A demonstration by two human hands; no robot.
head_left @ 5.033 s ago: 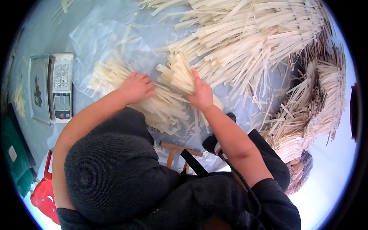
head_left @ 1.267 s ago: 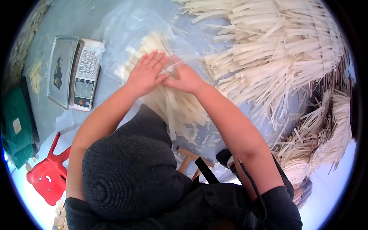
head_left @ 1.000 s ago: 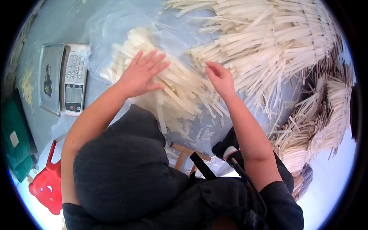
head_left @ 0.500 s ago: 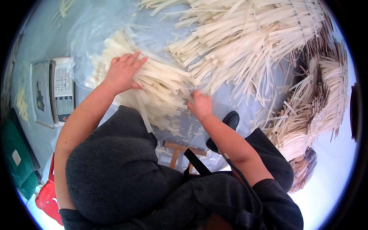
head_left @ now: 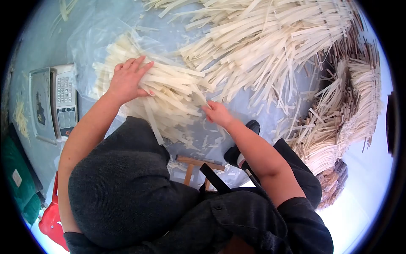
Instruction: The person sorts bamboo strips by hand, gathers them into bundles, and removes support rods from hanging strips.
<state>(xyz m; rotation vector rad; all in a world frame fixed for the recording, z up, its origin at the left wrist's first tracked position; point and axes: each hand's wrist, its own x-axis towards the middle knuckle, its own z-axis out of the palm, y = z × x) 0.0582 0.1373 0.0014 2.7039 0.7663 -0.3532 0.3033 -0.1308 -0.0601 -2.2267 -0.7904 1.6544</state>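
Observation:
A pile of pale flat strips [head_left: 169,91] lies partly on a clear plastic sheet [head_left: 91,46]. My left hand [head_left: 129,80] rests on the pile's left part with its fingers spread. At the pile's right end, my right hand [head_left: 217,113] is closed, thumb and finger pinched on the end of a pale strip. One loose strip hangs from the pile toward my knee. A much larger heap of pale strips [head_left: 262,46] spreads to the upper right of my right hand.
A scale [head_left: 66,99] with a metal tray stands at the left. Brown-ended bundles [head_left: 357,97] are stacked at the right. Near my legs are a wooden stool [head_left: 201,163] and a dark shoe [head_left: 232,155]. A red plastic stool [head_left: 53,222] and green cloth [head_left: 19,175] are at lower left.
Since the earlier frames, my hands have parted; the left stays spread on the pile, while the right has moved to the pile's right end and pinched a strip. The view has shifted.

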